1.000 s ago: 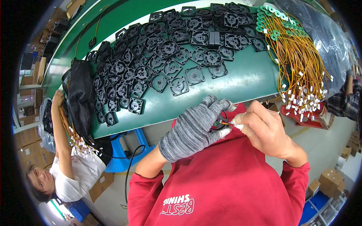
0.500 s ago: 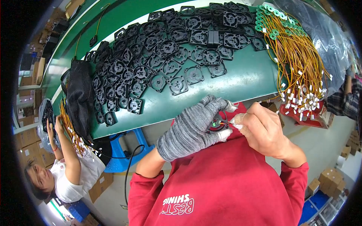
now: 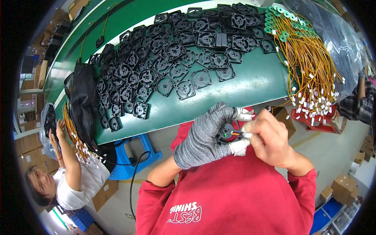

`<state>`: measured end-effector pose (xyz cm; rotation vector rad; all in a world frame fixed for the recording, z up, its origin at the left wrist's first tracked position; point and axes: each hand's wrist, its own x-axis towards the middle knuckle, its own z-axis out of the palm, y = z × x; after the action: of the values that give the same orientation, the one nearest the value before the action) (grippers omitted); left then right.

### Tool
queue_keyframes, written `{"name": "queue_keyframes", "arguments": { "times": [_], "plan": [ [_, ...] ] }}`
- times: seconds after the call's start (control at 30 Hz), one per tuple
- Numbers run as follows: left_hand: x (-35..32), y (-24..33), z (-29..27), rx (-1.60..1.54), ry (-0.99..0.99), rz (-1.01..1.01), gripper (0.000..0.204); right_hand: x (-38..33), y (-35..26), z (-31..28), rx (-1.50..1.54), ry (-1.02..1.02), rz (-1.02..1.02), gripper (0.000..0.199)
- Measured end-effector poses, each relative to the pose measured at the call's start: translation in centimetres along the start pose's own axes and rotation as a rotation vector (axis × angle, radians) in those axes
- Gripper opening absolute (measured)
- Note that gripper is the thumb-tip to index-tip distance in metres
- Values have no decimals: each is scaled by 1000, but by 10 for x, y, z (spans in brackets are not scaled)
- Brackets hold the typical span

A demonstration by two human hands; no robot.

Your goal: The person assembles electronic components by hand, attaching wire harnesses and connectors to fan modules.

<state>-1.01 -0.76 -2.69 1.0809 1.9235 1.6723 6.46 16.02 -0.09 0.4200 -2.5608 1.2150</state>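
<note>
My left hand [image 3: 201, 139], in a grey knitted glove with white-covered fingertips, grips a black fan housing [image 3: 221, 138] in front of my red shirt. Inside the housing a bit of green circuit board [image 3: 225, 134] shows. Short coloured wires [image 3: 235, 133] run from it toward my right hand [image 3: 273, 138], which is bare with wrapped fingertips. Thumb and forefinger of that hand pinch the wires at the housing's right side. The wires' far ends are hidden by my fingers.
Many black fan housings [image 3: 177, 72] cover the green table [image 3: 250, 80]. At the right lies a bundle of yellow-brown wires [image 3: 309, 58] with green ring boards and white connectors, beside clear plastic [image 3: 333, 35]. A co-worker [image 3: 74, 172] sits at the left near a blue stool [image 3: 131, 158].
My left hand and the fan housing have shifted slightly right and turned. The right fingers are closer to the housing, and the coloured wires now show more plainly, lying nearly straight.
</note>
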Motion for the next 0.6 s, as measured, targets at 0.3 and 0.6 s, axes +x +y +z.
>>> {"name": "queue_keyframes", "arguments": {
  "times": [0.3,0.6],
  "plan": [
    [5,11,0,-46,5,-25,70,4,-3,-13,370,-59,238,10],
    [3,13,-1,-32,-51,-44,69,8,-3,-25,392,-180,304,10]
  ]
}}
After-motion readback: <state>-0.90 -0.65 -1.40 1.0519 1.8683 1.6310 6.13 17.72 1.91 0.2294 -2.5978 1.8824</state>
